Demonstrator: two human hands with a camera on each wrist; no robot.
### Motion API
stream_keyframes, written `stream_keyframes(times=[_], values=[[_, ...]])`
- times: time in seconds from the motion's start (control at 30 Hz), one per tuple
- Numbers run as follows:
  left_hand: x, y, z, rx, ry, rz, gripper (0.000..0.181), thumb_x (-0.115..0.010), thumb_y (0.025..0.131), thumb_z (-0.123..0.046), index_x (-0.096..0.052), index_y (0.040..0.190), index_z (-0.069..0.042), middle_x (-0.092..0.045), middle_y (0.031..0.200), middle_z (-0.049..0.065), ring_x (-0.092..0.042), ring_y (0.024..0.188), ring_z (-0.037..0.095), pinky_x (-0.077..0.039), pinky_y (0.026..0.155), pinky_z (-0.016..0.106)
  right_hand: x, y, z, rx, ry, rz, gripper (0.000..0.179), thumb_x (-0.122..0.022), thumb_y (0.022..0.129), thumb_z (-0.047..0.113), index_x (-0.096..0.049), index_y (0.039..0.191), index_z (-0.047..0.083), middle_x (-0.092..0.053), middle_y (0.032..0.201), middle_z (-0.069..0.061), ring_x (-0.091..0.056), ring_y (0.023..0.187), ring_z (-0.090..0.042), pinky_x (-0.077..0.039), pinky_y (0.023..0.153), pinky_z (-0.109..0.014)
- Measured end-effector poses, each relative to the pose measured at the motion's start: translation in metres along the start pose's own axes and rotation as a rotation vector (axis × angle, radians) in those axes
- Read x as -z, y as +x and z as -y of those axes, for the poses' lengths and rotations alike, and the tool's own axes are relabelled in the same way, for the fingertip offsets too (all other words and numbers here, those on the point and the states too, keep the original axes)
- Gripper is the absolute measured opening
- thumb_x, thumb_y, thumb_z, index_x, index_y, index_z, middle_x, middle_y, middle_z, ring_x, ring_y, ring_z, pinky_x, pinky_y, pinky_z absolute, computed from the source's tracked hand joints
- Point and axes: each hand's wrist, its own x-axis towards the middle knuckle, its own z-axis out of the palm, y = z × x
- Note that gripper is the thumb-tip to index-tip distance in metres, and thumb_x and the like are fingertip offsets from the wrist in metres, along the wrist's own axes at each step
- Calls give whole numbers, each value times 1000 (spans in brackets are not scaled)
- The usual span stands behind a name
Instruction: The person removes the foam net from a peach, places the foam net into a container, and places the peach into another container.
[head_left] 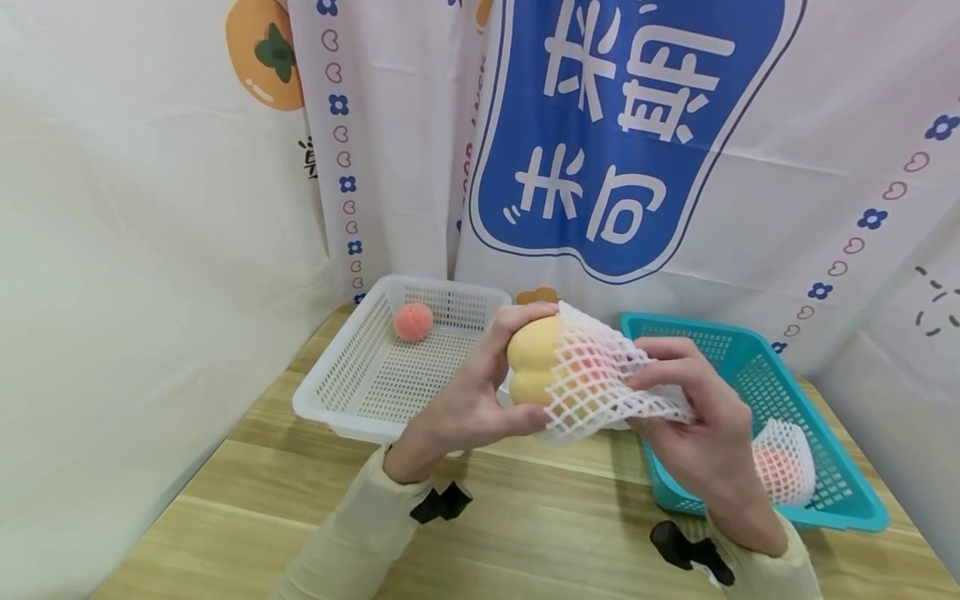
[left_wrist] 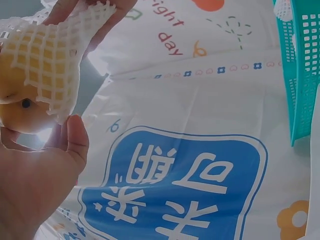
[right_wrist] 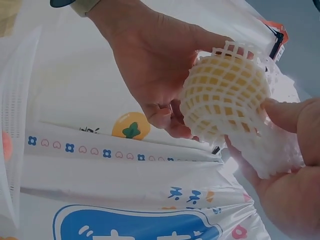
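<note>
A yellow, lobed fruit (head_left: 531, 367) with a pink blush is held up over the table, partly inside a white foam net sleeve (head_left: 592, 383). My left hand (head_left: 472, 396) grips the fruit's bare end between thumb and fingers, with the thumb tip at the net's edge. On the other side, my right hand (head_left: 701, 417) pinches the gathered, loose end of the net. The left wrist view shows a dark spot on the fruit's uncovered end (left_wrist: 22, 115). In the right wrist view the net (right_wrist: 225, 95) stretches over most of the fruit.
At the back left stands a white plastic basket (head_left: 330, 408) with a round pink fruit (head_left: 413, 322) in it. A teal basket (head_left: 847, 517) on the right holds another fruit in a net sleeve (head_left: 783, 462). Printed cloth (head_left: 405, 167) hangs behind the wooden table (head_left: 525, 533).
</note>
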Motion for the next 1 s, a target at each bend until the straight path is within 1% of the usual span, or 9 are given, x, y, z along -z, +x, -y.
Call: stream_keyframes(times=[0.13,0.27,0.37,0.47,0.6,0.73,0.8,0.9,1.0], values=[[2,0,0,-42,13,-32,84,-66,87,-53,-32,144,0,-43,134,21,-51,111,26,-52,91,31,0,2,2,-9,-26,-21,31,-73,89,16,-61,95,-12,-66,119,-4,-61,110,-17,-50,93,-17],[3,0,2,-109,58,-82,83,-68,88,-49,-36,142,6,-49,129,25,-55,104,26,-56,88,30,1,5,3,-10,-50,-18,33,-73,88,16,-60,97,-13,-66,119,-4,-61,112,-17,-51,91,-16],[4,0,2,-149,86,-115,83,-69,88,-46,-37,140,9,-50,126,26,-56,103,26,-57,86,30,3,7,5,-11,-69,5,42,-72,89,19,-56,104,-17,-65,121,-3,-62,109,-14,-51,87,-14],[7,1,2,-162,95,-131,82,-70,88,-44,-36,140,10,-50,127,27,-56,104,26,-57,87,30,5,9,7,-25,-56,43,52,-70,91,18,-47,116,-20,-62,123,-3,-63,103,-10,-51,83,-12],[9,1,-1,-148,94,-137,83,-71,87,-43,-36,140,10,-50,128,27,-55,106,25,-56,88,29,8,11,10,-87,-48,97,57,-70,89,6,-38,129,-19,-60,125,-3,-63,100,-9,-52,82,-12],[13,-3,-1,-125,101,-142,83,-72,86,-43,-37,140,9,-49,129,26,-55,106,25,-56,89,28,11,10,14,-154,-163,158,62,-75,80,-7,-44,133,-10,-58,125,3,-61,99,-5,-51,80,-10],[15,-5,-1,-114,106,-148,83,-72,86,-43,-37,141,9,-49,129,26,-55,107,25,-56,89,28,12,10,13,-136,-202,169,55,-75,82,-3,-49,130,-9,-60,121,3,-59,93,-4,-50,78,-10],[20,-8,1,-95,118,-166,84,-73,85,-43,-37,142,8,-49,132,25,-55,108,25,-55,91,28,13,10,7,-82,-243,154,41,-73,89,12,-58,120,-8,-64,111,1,-57,84,-3,-48,72,-9],[24,-11,1,-87,131,-194,86,-73,85,-44,-36,142,8,-49,133,25,-55,110,24,-56,91,27,14,13,0,-50,-283,133,35,-68,93,22,-62,114,-6,-67,103,-2,-57,81,-2,-47,70,-9]])
